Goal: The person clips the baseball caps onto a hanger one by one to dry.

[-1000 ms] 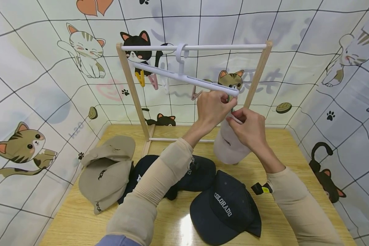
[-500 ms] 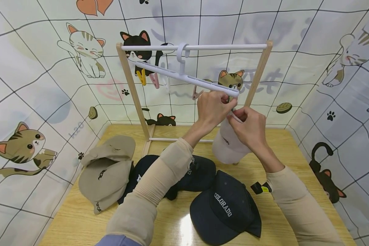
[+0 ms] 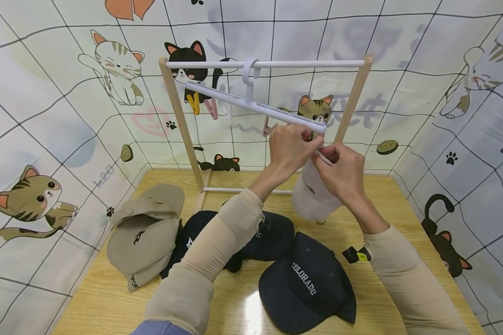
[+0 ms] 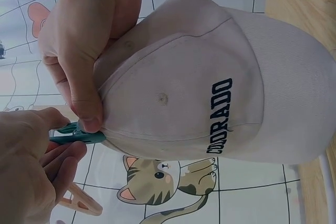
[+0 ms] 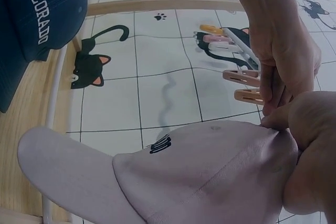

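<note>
In the head view my left hand is just under the low right end of a white clip hanger. Its fingers pinch a green clothespin, which shows in the left wrist view against the edge of a pale pink cap lettered COLORADO. My right hand holds that cap by its edge between thumb and fingers, close to the clothespin. The cap hangs with its brim pointing down. In the right wrist view my fingers hide the clothespin.
The hanger hooks over the white bar of a wooden-legged rack. Yellow, pink and white clothespins dangle from its left half. Beige caps and dark caps, one a navy COLORADO cap, lie on the wooden table.
The right hand and the pale pink cap have risen slightly towards the hanger. The left hand stays nearly in place, and the hanger has shifted very slightly to the right.
</note>
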Motion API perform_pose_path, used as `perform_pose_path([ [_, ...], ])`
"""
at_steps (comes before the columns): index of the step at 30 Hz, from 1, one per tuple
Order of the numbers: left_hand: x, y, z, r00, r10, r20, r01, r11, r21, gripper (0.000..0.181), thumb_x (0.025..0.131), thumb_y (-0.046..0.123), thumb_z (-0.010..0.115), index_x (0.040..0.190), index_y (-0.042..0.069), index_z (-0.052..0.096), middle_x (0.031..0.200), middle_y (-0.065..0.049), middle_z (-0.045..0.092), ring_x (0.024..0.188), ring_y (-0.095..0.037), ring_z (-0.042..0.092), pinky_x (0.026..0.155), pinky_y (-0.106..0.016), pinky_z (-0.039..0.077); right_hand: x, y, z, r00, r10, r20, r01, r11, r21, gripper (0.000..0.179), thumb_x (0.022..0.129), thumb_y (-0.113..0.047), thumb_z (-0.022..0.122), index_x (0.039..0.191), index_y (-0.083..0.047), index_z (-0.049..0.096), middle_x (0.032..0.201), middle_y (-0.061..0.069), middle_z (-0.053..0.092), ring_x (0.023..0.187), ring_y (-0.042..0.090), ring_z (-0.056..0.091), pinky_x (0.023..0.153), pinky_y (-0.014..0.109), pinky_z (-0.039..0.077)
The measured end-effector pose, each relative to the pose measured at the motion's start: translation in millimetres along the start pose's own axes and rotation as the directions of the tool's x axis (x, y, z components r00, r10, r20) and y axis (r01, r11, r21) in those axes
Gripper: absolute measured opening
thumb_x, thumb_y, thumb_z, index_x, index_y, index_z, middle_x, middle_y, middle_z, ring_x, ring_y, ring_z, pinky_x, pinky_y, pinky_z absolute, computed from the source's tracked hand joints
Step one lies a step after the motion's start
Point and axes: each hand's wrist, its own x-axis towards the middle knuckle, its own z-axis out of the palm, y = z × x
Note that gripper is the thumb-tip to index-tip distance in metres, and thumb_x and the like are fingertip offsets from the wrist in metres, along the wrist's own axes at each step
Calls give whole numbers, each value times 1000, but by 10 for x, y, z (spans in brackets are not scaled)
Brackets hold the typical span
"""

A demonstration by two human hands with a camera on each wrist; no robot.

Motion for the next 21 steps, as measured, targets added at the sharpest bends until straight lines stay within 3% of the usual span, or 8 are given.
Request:
perform_pose_path([
  [3, -2, 2, -4, 1000, 3, 2, -3, 1000, -8, 33, 99, 32, 83, 69, 17, 79, 62, 4, 72, 56, -9, 47, 67, -25, 39, 7, 4, -9, 1000, 25, 8, -26, 999, 35, 14, 98, -9, 84, 97, 4, 78, 88, 22, 82, 71, -14, 62, 73, 0, 42],
  [6, -4, -2, -6, 1000, 0, 5, 0, 1000, -19, 38, 100, 33, 83, 67, 16, 75, 62, 4, 72, 57, -10, 47, 66, -23, 36, 15, 14, -14, 998, 59, 26, -61, 995, 84, 16, 100, -10, 83, 98, 5, 79, 91, 24, 83, 73, -26, 57, 76, 1, 45],
  [11, -3, -17, 6, 1000, -18, 16, 18, 998, -62, 41, 99, 37, 86, 67, 15, 75, 66, 2, 76, 58, -10, 53, 58, -19, 29, 22, 55, -14, 995, 88, 53, -94, 987, 133, 18, 100, -12, 83, 100, 5, 78, 94, 23, 82, 75, -25, 60, 79, 3, 49],
  [21, -21, -37, 41, 999, -48, 16, 50, 992, -118, 40, 97, 43, 89, 70, 17, 74, 72, 4, 81, 64, -12, 68, 56, -18, 33, 29, 91, -39, 989, 107, 104, -121, 982, 146, 25, 104, -19, 83, 103, 5, 77, 95, 23, 82, 77, -21, 63, 85, 3, 50],
])
